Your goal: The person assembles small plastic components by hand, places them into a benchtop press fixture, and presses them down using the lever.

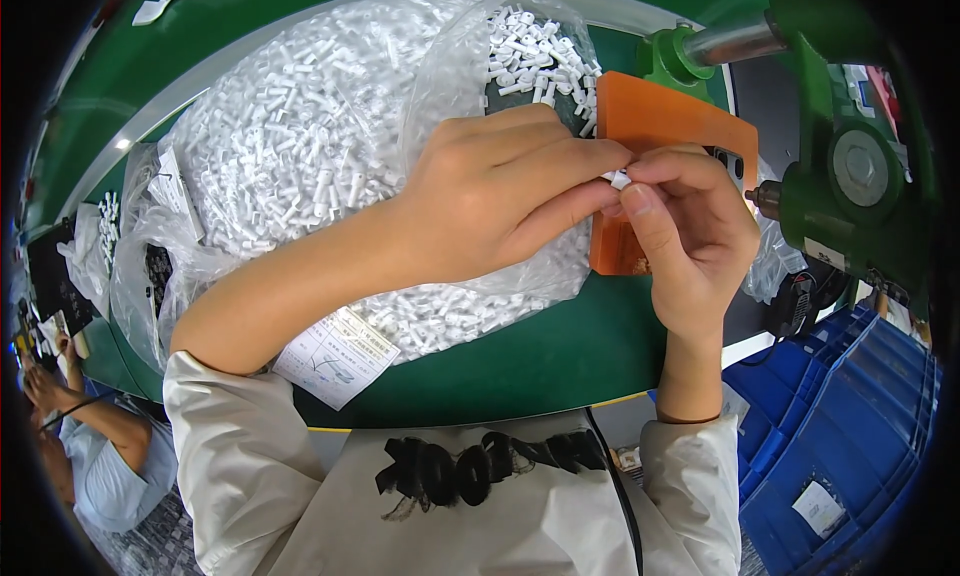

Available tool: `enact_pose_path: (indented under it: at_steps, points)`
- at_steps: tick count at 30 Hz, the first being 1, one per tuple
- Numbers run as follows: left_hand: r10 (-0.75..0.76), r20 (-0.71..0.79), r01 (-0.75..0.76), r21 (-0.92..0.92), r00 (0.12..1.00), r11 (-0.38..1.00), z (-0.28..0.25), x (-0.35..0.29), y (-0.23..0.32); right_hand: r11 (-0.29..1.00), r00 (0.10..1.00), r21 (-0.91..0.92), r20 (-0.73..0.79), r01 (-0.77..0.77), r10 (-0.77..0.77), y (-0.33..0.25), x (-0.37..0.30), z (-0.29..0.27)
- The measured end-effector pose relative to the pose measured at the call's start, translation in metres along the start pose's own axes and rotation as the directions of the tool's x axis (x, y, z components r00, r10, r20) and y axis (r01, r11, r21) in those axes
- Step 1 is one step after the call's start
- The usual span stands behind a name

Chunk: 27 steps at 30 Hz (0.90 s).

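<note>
A small white plastic part (620, 180) is pinched between the fingertips of both my hands, its shape mostly covered by them. My left hand (490, 191) comes across from the left, fingers pressed together at the part. Thumb and index finger of my right hand (690, 226) close on it from the other side. Just behind the fingers stands an orange block (665, 116) with a dark recess at its right. Under my left forearm lies a large clear plastic bag (290, 126) full of similar white parts. More loose white parts (540, 51) lie at the bag's open end.
A green hand press (850, 176) rises at the right, its tip pointing at the orange block. Blue crates (830, 406) stand at the lower right. A paper label (338, 356) lies at the green table's (480, 386) near edge. Another person (110, 456) works at the far left.
</note>
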<state>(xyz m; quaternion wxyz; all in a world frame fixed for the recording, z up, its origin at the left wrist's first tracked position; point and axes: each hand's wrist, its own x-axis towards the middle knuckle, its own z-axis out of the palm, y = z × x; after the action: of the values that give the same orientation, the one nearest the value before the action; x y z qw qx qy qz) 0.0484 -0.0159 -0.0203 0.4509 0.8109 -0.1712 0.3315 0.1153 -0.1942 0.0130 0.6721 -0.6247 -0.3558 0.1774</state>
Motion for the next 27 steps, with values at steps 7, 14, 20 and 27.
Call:
enact_pose_path:
  at_steps: [7, 14, 20, 27]
  points:
    - [0.014, -0.005, -0.014, 0.005, 1.000, 1.000, -0.0001, 0.0006, -0.0002, 1.000, 1.000, -0.024, -0.006, 0.000, 0.000, -0.0009, 0.0010, 0.0006]
    - [0.023, 0.004, -0.023, 0.000, 1.000, 1.000, -0.0001, -0.0001, -0.0010, 1.000, 1.000, -0.023, -0.018, -0.004, 0.004, -0.0018, 0.0013, 0.0015]
    - [0.016, 0.017, -0.016, 0.004, 1.000, 1.000, -0.0018, -0.0008, -0.0001, 1.000, 1.000, -0.019, 0.004, 0.002, -0.002, -0.0014, 0.0017, 0.0019]
    - [0.019, 0.009, -0.019, -0.008, 1.000, 1.000, -0.0010, -0.0013, -0.0013, 0.999, 1.000, -0.029, -0.001, -0.014, 0.014, -0.0033, 0.0017, 0.0029]
